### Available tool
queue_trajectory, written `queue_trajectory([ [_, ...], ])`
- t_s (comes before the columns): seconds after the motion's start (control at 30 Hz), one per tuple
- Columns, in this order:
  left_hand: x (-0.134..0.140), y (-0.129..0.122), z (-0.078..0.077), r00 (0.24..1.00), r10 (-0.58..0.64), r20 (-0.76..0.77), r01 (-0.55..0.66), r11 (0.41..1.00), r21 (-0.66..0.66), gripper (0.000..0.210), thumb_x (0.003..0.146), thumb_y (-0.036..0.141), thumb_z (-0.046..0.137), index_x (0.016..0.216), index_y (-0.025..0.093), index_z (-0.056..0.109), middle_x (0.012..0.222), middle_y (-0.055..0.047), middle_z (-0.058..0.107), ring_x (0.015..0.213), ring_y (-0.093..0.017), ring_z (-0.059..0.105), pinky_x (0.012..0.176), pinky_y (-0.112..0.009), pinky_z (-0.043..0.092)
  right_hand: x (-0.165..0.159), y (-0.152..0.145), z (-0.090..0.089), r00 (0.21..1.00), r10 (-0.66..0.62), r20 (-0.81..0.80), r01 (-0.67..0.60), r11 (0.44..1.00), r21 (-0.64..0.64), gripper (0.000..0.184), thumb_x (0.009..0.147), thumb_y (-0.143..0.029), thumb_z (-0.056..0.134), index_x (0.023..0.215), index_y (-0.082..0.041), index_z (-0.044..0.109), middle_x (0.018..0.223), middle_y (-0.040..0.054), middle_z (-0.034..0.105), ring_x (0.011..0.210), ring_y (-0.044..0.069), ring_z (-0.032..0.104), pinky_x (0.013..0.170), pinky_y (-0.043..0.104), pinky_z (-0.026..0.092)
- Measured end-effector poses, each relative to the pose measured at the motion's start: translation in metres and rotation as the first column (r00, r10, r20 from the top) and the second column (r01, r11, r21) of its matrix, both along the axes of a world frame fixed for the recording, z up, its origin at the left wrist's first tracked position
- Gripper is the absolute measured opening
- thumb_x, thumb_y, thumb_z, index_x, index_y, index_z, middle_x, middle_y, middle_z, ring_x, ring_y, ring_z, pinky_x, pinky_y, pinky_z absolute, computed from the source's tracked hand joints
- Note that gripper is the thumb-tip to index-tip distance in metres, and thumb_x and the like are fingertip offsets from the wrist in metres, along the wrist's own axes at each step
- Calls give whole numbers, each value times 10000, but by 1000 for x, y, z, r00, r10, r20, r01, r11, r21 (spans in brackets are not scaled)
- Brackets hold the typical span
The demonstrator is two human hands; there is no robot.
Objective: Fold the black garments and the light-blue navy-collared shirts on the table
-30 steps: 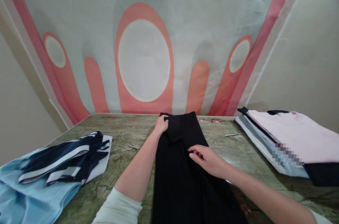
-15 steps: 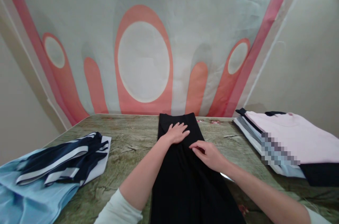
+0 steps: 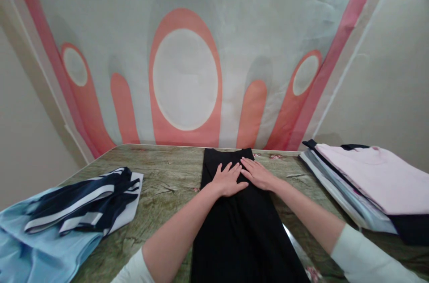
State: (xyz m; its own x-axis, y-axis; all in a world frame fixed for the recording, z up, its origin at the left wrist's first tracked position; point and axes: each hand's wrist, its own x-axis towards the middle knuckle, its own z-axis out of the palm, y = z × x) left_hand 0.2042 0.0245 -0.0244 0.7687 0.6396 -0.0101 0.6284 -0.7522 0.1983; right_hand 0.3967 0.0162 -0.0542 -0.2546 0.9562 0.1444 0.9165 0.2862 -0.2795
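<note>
Since half a second ago, the right hand point(image 3: 258, 175) has moved farther up on the black garment point(image 3: 234, 234), and its fingers have changed from bent to stretched out. Slightly nearer to the person has come the left hand point(image 3: 229, 180), which remains palm down on the same cloth. Its grip is spread, with the fingers a little apart and the thumb pointing to the right. Straight is also the grip of the right hand, whose fingers lie on top of the cloth and point away and to the left. Fingertips of the two hands are very near each other, and I cannot tell if they touch. The garment lies lengthwise in the middle of the table point(image 3: 164, 189); its top edge, which dips between two corners, is near the far edge of the table, and its lower part goes out of view at the bottom. On the left side lies a navy garment point(image 3: 117, 201) with white stripes, partly over a light blue garment point(image 3: 50, 249). On the right side is a pile of folded clothes point(image 3: 335, 185), with a pink shirt point(image 3: 375, 178) on top.
</note>
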Motion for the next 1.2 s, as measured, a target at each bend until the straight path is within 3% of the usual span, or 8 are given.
queue_trajectory([
  [0.17, -1, 0, 0, 999, 9, 42, -10, 1000, 15, 714, 835, 673, 171, 1401, 240, 222, 1466, -28, 205, 1342, -271, 140, 1047, -546, 88, 37, 39, -7, 973, -226, 39, 227, 973, -41, 569, 892, -498, 236, 1384, -218, 300, 1450, 40, 262, 1326, 223, 231, 1059, 472, 197],
  [0.37, -17, 20, -4, 978, 150, 142, -170, 976, 134, 552, 922, 502, 136, 1288, 218, 438, 1402, -40, 360, 1316, -221, 238, 1050, -425, 200, 52, 48, -14, 947, -320, -13, 319, 942, 100, 511, 907, -367, 229, 1339, -140, 379, 1399, 97, 363, 1297, 216, 294, 1061, 441, 216],
  [0.53, -29, 36, -10, 952, 266, 152, -292, 937, 191, 483, 893, 465, 318, 1307, 234, 410, 1418, -48, 330, 1313, -258, 236, 1053, -432, 185, 48, 47, -12, 981, -169, -100, 188, 954, 235, 516, 909, -368, 227, 1347, -133, 365, 1416, 68, 339, 1317, 162, 250, 1087, 353, 197],
  [0.67, -27, 36, -11, 949, 264, 174, -295, 937, 187, 473, 884, 456, 355, 1296, 234, 424, 1405, -60, 350, 1296, -278, 270, 1046, -444, 194, 31, 47, -6, 993, -17, -115, 29, 994, 107, 540, 908, -469, 218, 1348, -198, 376, 1430, 37, 313, 1326, 171, 232, 1084, 378, 182],
  [0.77, -27, 36, -8, 942, 262, 212, -301, 936, 183, 441, 875, 431, 397, 1256, 219, 462, 1377, -72, 390, 1277, -264, 309, 1040, -417, 218, 21, 47, -2, 994, -65, -85, 64, 998, -17, 615, 872, -576, 247, 1375, -229, 321, 1465, 32, 220, 1343, 200, 174, 1085, 415, 126],
  [0.9, -35, 45, -6, 881, 349, 320, -417, 892, 175, 418, 855, 368, 468, 1222, 169, 473, 1284, -116, 481, 1185, -247, 430, 982, -371, 307, 23, 49, -6, 984, -174, -37, 172, 984, -54, 695, 849, -627, 235, 1405, -211, 240, 1480, 55, 161, 1349, 215, 146, 1082, 428, 93],
  [1.0, -45, 57, -8, 811, 428, 399, -514, 846, 139, 452, 828, 337, 522, 1233, 151, 450, 1148, -123, 568, 1079, -242, 511, 923, -353, 361, 30, 52, -12, 969, -242, -39, 241, 970, -34, 629, 877, -563, 232, 1394, -207, 272, 1471, 58, 200, 1339, 212, 187, 1078, 439, 108],
  [1.2, -56, 69, -13, 758, 440, 481, -524, 850, 48, 289, 779, 222, 578, 1061, 161, 556, 964, -74, 614, 884, -189, 583, 818, -285, 429, 40, 49, -17, 949, -306, -73, 310, 949, 49, 462, 903, -296, 248, 1318, -177, 412, 1397, 84, 370, 1295, 212, 300, 1056, 472, 190],
])
